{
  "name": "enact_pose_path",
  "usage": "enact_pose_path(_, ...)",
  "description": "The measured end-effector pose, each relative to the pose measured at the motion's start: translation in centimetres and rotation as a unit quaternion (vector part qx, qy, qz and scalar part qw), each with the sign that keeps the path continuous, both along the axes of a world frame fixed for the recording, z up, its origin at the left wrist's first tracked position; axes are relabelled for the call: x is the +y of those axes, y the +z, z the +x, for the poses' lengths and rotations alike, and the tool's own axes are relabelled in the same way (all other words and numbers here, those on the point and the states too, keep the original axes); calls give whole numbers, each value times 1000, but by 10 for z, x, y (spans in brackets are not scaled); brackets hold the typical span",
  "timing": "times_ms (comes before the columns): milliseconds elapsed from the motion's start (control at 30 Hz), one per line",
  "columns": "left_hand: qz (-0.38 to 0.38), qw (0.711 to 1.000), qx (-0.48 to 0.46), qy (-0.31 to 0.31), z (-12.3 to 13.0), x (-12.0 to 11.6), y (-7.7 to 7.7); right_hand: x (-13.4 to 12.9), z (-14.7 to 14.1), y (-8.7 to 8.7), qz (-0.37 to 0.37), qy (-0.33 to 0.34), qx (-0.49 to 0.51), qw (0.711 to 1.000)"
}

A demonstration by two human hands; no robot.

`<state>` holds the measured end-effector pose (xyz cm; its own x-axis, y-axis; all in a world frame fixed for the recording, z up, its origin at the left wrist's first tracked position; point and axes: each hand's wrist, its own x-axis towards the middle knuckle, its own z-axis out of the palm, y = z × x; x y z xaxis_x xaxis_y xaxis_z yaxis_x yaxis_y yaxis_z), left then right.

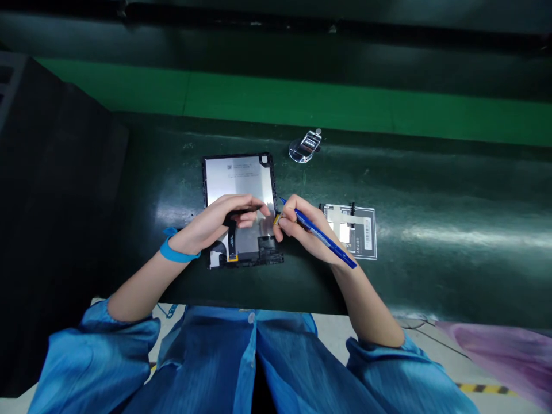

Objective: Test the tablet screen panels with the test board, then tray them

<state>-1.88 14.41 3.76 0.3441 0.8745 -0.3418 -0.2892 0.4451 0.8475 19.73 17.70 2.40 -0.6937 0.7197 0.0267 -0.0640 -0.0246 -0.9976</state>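
**2 Bare Hands at Work Over a Silver-Backed Panel**

Seen from the head camera, a person in blue sleeves leans over a dark green table (431, 230), where a silver-backed panel (239, 184) with a black frame lies flat. The right hand (308, 230) has its thumb and fingers pinched together on 1 small yellow-edged part (276, 219), just beside the panel's right edge, while a blue pen (325, 241) lies slantwise across the same hand. The left hand (211, 221), a blue band (179, 252) at its wrist, hovers above the panel with a slim black item (245, 212) at its fingers; how firmly it grips cannot be told. Below that hand, a black ribbon strip (232, 238) runs down to a yellow end near the panel's lower edge.

Fine dark print and a small square mark show on the panel's upper back, too small to read. To the right, partly behind the right wrist, lies a flat gray-and-white piece (370, 247) with a white barcode label (368, 233); its characters are unclear. Beyond the hands stands a shiny metal counter (305, 146), the digits in its window illegible. The pen's pale print is also unreadable, and no brand can be confirmed.
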Motion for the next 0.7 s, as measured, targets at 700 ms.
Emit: enact_pose_path(700,139,970,189,67,20,-5,2,-2,3,-4,5,9,-4,1000)
